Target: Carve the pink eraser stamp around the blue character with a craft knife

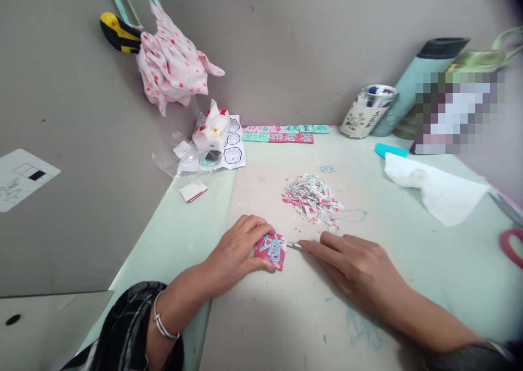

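Note:
My left hand (241, 248) has its thumb and fingers clamped on a small pink tile (262, 254) with a pale blue, outlined character, and presses it flat on the mat. From the right, my right hand (355, 267) grips a slim craft knife (295, 245), with only its metal front end showing and the handle hidden in the fingers. Its tip is at the tile's right edge. Just beyond both hands lies a loose heap of pink, white and green shavings (310, 196).
Two rows of similar tiles (286, 133) lie along the back wall. At the back right stand a pen can (370, 112) and a teal bottle (417, 85). White tissue (435, 188) and scissors (510, 245) lie right; a tissue pack (212, 131) and folded card (193, 190) lie left.

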`<state>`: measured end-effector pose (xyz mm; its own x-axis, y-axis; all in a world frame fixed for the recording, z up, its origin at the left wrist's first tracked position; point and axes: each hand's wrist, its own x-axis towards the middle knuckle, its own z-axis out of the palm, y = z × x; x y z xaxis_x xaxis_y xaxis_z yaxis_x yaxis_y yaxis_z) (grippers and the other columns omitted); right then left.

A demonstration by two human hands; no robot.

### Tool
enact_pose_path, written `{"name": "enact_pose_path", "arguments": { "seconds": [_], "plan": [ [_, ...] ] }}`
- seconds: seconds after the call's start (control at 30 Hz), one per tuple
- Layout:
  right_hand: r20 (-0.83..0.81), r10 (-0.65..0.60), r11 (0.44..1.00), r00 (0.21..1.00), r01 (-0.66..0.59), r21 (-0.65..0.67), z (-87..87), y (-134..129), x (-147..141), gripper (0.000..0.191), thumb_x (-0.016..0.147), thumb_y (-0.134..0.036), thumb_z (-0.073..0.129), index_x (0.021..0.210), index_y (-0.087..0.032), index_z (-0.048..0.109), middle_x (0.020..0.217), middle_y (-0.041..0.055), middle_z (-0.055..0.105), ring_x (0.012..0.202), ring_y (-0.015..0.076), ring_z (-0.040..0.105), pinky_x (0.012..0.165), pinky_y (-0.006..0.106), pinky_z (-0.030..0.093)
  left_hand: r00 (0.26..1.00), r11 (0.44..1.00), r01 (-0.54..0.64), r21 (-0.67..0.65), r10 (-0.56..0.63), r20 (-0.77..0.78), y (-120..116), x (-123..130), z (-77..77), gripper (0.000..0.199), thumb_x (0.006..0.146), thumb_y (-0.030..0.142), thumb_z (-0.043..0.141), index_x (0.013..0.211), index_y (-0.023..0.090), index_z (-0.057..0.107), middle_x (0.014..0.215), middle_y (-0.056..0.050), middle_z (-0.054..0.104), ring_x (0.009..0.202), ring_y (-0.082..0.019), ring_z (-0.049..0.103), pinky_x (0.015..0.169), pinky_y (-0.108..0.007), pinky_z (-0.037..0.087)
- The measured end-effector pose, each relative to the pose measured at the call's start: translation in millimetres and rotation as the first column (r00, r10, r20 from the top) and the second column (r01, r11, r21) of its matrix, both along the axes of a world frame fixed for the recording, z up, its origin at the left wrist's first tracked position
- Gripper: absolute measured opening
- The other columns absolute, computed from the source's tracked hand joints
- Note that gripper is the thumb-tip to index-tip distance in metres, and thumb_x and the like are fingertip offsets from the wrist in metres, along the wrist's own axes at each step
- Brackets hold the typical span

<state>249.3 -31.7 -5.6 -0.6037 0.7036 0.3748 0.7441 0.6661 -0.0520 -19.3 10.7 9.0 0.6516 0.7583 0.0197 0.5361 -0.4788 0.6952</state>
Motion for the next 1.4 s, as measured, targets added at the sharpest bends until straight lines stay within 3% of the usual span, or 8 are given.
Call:
{"name": "enact_pose_path", "arguments": {
  "seconds": [0.23,0.47,0.63,0.83,1.03,1.23,1.4],
  "plan": [
    [0.036,0.019,1.000,0.999,-0.020,0.018,3.0,-0.7,-2.2,0.025,0.099,-0.012,0.042,0.117,-0.021,0.058,0.074,-0.0014,0.053,0.057,0.0150,0.044,0.056,0.030,0.029,1.000,1.000,0.007,-0.020,-0.007,0.017,2.0,-1.2,1.0,0.047,0.081,0.034,0.081,0.121,0.021,0.060,0.119,-0.006,0.059,0.111,-0.024,0.053,0.097,-0.037,0.044],
    [0.108,0.050,0.993,0.993,-0.061,0.099,5.4,-5.8,-2.9,0.036,0.094,-0.001,0.041,0.126,-0.012,0.053,0.084,0.0031,0.058,0.067,0.0154,0.050,0.063,0.030,0.038,0.999,0.999,0.028,-0.035,-0.027,0.035,1.8,-6.3,1.4,0.047,0.082,0.028,0.081,0.123,0.025,0.059,0.122,-0.003,0.059,0.115,-0.022,0.052,0.100,-0.036,0.044],
    [0.120,0.079,0.991,0.990,-0.091,0.101,3.3,-11.4,-6.2,0.048,0.093,0.000,0.037,0.140,-0.006,0.045,0.096,0.0078,0.062,0.077,0.0175,0.057,0.069,0.032,0.044,0.999,0.999,-0.040,-0.027,0.041,0.019,-6.1,-0.3,0.3,0.066,0.069,0.034,0.091,0.124,0.023,0.057,0.124,-0.006,0.056,0.117,-0.026,0.052,0.102,-0.041,0.045],
    [0.236,0.057,0.998,0.970,-0.058,-0.006,2.8,-15.6,-11.0,0.066,0.089,0.000,0.037,0.152,-0.017,0.036,0.099,0.0066,0.059,0.075,0.0168,0.055,0.063,0.029,0.045,0.988,0.987,-0.153,0.044,0.153,-0.009,-13.8,13.6,-3.9,0.061,0.066,0.028,0.091,0.116,0.021,0.057,0.120,-0.007,0.057,0.116,-0.028,0.052,0.100,-0.044,0.046],
    [0.281,0.083,0.996,0.956,-0.083,-0.012,3.5,-15.4,-20.2,0.060,0.087,0.000,0.040,0.144,-0.017,0.045,0.097,0.0073,0.057,0.076,0.0186,0.055,0.067,0.034,0.046,0.987,0.981,-0.159,0.114,0.160,0.007,-17.6,12.0,-5.6,0.058,0.071,0.021,0.082,0.121,0.020,0.053,0.123,-0.009,0.059,0.119,-0.030,0.052,0.106,-0.049,0.041],
    [0.109,0.110,0.980,0.988,-0.089,-0.176,6.6,-10.8,-22.2,0.051,0.089,-0.002,0.047,0.136,-0.019,0.050,0.088,0.0024,0.053,0.067,0.0153,0.053,0.058,0.028,0.043,0.989,0.982,-0.142,0.123,0.136,0.058,-19.7,12.2,-6.7,0.058,0.073,0.012,0.066,0.128,0.020,0.049,0.129,-0.010,0.058,0.121,-0.028,0.053,0.107,-0.047,0.043],
    [-0.094,0.091,0.898,0.991,-0.122,-0.422,14.6,-11.2,-17.8,0.048,0.097,-0.009,0.045,0.141,-0.030,0.049,0.092,0.0009,0.057,0.072,0.0111,0.058,0.063,0.023,0.048,0.988,0.988,-0.130,0.078,0.122,0.096,-16.2,9.8,-6.3,0.059,0.073,0.010,0.061,0.130,0.021,0.047,0.131,-0.009,0.059,0.123,-0.026,0.055,0.107,-0.045,0.046]
  ]
}}
